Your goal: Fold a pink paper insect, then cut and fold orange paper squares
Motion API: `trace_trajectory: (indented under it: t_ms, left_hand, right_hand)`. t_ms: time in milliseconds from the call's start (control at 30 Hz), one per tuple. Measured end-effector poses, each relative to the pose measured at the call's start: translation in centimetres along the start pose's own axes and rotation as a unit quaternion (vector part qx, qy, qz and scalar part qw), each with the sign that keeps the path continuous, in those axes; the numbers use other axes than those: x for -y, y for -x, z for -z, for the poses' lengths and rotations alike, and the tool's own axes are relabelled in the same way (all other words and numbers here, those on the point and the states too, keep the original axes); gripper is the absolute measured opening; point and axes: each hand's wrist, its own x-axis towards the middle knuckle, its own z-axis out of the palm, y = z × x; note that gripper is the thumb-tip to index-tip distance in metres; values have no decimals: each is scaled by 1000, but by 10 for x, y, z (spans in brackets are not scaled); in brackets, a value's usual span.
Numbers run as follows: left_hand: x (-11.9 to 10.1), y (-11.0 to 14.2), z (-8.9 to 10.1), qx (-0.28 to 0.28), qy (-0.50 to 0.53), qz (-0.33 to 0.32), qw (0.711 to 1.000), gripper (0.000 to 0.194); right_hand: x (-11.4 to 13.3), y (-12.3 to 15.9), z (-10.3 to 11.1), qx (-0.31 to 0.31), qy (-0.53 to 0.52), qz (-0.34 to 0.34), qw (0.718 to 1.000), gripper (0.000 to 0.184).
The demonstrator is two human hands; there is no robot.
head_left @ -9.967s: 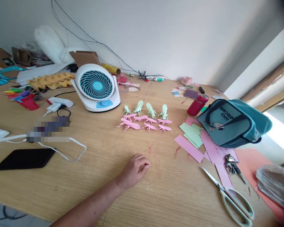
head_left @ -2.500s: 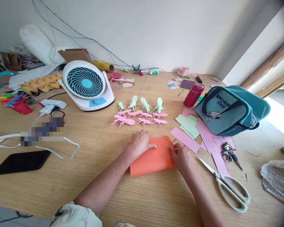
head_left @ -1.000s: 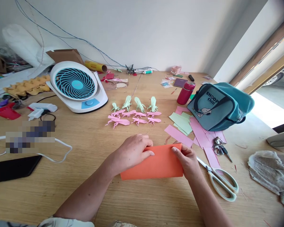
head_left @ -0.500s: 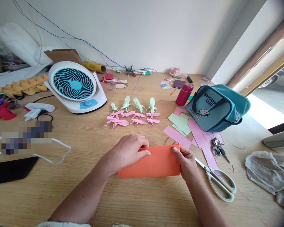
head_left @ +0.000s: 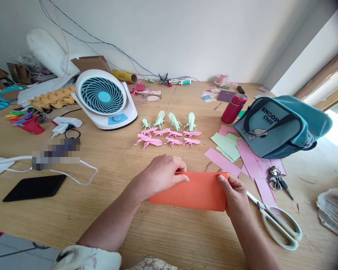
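Observation:
An orange sheet of paper [head_left: 197, 193], seemingly folded along its upper edge, is held up just above the table between both hands. My left hand [head_left: 165, 174] pinches its top edge near the middle, thumb in front and fingers behind. At the top right corner, my right hand [head_left: 236, 191] grips the sheet, the thumb on its face and the other fingers curled behind. Beyond the paper stand several pink folded paper insects [head_left: 150, 140] and a row of green ones [head_left: 174, 122]. White-handled scissors [head_left: 280, 223] lie to the right of my right hand.
Pink paper strips [head_left: 222, 162], green sheets [head_left: 227, 146] and keys [head_left: 276, 178] lie at the right. Behind them are a teal bag [head_left: 281, 127] and a red flask [head_left: 234, 108]. A white fan [head_left: 104, 99] stands back left, a black phone-like slab [head_left: 35, 187] at left.
The camera view has turned left, so everything appears shifted to the right. Both hands keep their hold on the orange paper, which tilts slightly differently.

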Motion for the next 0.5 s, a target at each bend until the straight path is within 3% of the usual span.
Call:
trace_trajectory:
  t_ms: [333,500]
  left_hand:
    - [2,1,1,9,-4,-7,1000,22]
    - [9,5,12,-17,-41,-12,999,28]
  right_hand:
    - [-5,0,-7,-41,5,-48,998,28]
    - [-6,-3,-5,-62,-3,-43,997,30]
